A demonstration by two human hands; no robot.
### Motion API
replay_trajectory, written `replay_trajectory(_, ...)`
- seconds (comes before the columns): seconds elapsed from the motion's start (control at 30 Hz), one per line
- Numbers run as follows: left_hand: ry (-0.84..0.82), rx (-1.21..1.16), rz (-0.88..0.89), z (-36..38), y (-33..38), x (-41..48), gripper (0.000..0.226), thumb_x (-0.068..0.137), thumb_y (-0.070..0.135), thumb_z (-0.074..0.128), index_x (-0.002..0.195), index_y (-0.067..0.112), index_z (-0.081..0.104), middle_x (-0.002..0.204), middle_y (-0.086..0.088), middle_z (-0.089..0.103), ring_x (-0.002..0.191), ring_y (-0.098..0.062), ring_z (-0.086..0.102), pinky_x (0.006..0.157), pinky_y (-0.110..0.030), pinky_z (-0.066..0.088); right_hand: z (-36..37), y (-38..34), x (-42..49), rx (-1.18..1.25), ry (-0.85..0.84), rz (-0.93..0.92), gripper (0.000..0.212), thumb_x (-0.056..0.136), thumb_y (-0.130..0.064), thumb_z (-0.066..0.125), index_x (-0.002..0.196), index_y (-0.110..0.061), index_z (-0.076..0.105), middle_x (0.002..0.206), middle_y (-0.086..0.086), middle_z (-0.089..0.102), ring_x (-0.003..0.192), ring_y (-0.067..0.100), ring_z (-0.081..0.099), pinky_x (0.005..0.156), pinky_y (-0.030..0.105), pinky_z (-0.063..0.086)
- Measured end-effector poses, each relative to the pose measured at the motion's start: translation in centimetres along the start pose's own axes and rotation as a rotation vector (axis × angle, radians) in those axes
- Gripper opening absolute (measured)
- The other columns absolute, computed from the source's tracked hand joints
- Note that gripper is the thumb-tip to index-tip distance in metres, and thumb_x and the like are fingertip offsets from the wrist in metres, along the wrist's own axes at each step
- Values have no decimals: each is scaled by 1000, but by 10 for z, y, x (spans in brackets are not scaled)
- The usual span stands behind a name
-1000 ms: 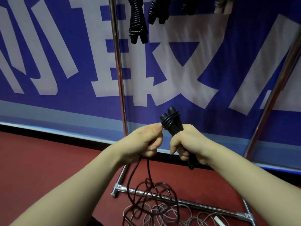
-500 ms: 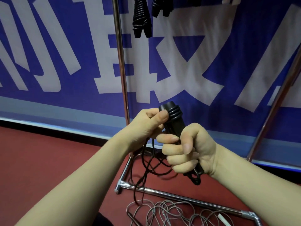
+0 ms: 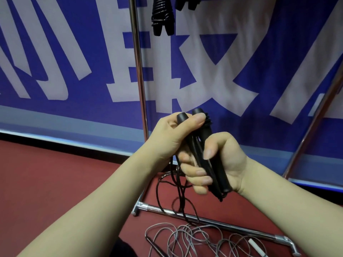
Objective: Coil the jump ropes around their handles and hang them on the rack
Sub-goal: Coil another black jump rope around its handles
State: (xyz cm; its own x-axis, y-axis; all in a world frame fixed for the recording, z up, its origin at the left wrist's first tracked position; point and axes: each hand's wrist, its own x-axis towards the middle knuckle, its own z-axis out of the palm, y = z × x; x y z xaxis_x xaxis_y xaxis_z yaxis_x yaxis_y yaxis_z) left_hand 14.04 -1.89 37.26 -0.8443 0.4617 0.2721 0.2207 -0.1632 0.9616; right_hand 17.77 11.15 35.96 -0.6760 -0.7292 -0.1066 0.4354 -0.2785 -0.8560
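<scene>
My right hand [image 3: 220, 162] grips two black jump rope handles [image 3: 206, 145] held side by side, tops pointing up. A few turns of black rope [image 3: 208, 122] are wound near their tops. My left hand [image 3: 172, 136] wraps the upper part of the handles, thumb pressed across them. The loose black rope [image 3: 178, 190] hangs from the hands down to the floor. The chrome rack's upright pole [image 3: 138, 71] stands just behind the hands. A coiled black jump rope [image 3: 162, 17] hangs from the rack at the top.
A grey jump rope [image 3: 194, 238] lies tangled on the red floor beside the rack's base bar [image 3: 213, 222]. A second rack pole [image 3: 315, 117] slants at the right. A blue and white banner covers the wall behind. Another hanging black rope [image 3: 187, 4] is cut off at the top.
My left hand moved from pinching the rope beside the handle tops to clasping the handles themselves. The right hand rotated so its fingers face me. More rope lifted off the floor.
</scene>
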Motion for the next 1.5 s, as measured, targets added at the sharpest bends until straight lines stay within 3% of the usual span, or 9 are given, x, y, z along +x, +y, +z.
replay_trajectory(0.17, 167, 20, 35, -13, -8, 7, 31, 69, 43, 84, 64, 19, 65, 61, 0, 60, 56, -17, 53, 58, -28, 43, 16, -3, 5, -342, 496, -138, 6, 73, -8, 52, 73, -2, 54, 58, 17, 53, 48, 27, 52, 58, 37, 52)
replay_trajectory(0.27, 285, 33, 55, -19, -13, 12, 42, 73, 43, 78, 80, 3, 65, 68, -2, 62, 64, -16, 57, 68, -32, 45, 10, -4, 7, -645, 666, -171, 10, 90, -14, 63, 87, -7, 56, 68, 14, 62, 57, 26, 60, 53, 27, 49)
replay_trajectory(0.4, 378, 73, 64, -22, -13, 12, 29, 81, 37, 77, 84, 10, 65, 67, 6, 62, 63, -9, 60, 67, -27, 44, 6, 3, 8, -872, 733, -197, 23, 83, -12, 74, 90, -6, 53, 64, 3, 56, 52, 18, 57, 52, 35, 52)
replay_trajectory(0.57, 342, 48, 110, -14, -14, 11, 23, 86, 31, 73, 101, 47, 66, 93, -10, 60, 85, -15, 64, 80, -31, 56, -3, 12, 16, -933, 906, -272, 34, 76, -1, 67, 70, -14, 36, 51, -5, 35, 35, 8, 32, 39, 21, 30)
replay_trajectory(0.73, 357, 36, 112, -8, -15, 10, 11, 84, 31, 74, 95, 35, 73, 97, -15, 64, 81, -14, 63, 70, -28, 48, -6, 9, 12, -999, 941, -268, 30, 70, 0, 62, 68, -11, 34, 56, 0, 32, 46, 15, 30, 47, 24, 26)
replay_trajectory(0.87, 386, 18, 104, -3, -20, 10, 8, 85, 32, 75, 92, 36, 74, 102, -21, 63, 93, -30, 66, 83, -40, 55, -6, 7, 9, -991, 936, -209, 29, 70, 1, 59, 69, -12, 33, 55, 0, 30, 42, 15, 28, 43, 22, 24)
replay_trajectory(0.97, 408, 33, 110, 0, -24, 11, 7, 87, 32, 73, 93, 34, 73, 92, -21, 60, 80, -22, 61, 79, -40, 54, -7, 4, 7, -1042, 966, -108, 27, 68, -4, 60, 67, -13, 35, 52, -3, 36, 45, 18, 35, 47, 25, 30)
replay_trajectory(1.17, 462, 40, 57, 5, -36, 13, 9, 87, 35, 71, 95, 29, 71, 74, -6, 52, 53, -7, 49, 57, -24, 41, -1, -1, 4, -1448, 1123, 120, 24, 75, -20, 60, 85, -15, 39, 75, -2, 52, 63, 18, 49, 51, 29, 33)
replay_trajectory(1.5, 653, -62, 103, 10, -29, 17, 16, 90, 34, 69, 99, 21, 67, 72, 6, 56, 60, -6, 53, 61, -24, 44, 4, 7, 25, -2021, 1283, -25, 56, 92, -21, 50, 139, -16, 21, 96, 2, 33, 79, 27, 41, 61, 34, 27)
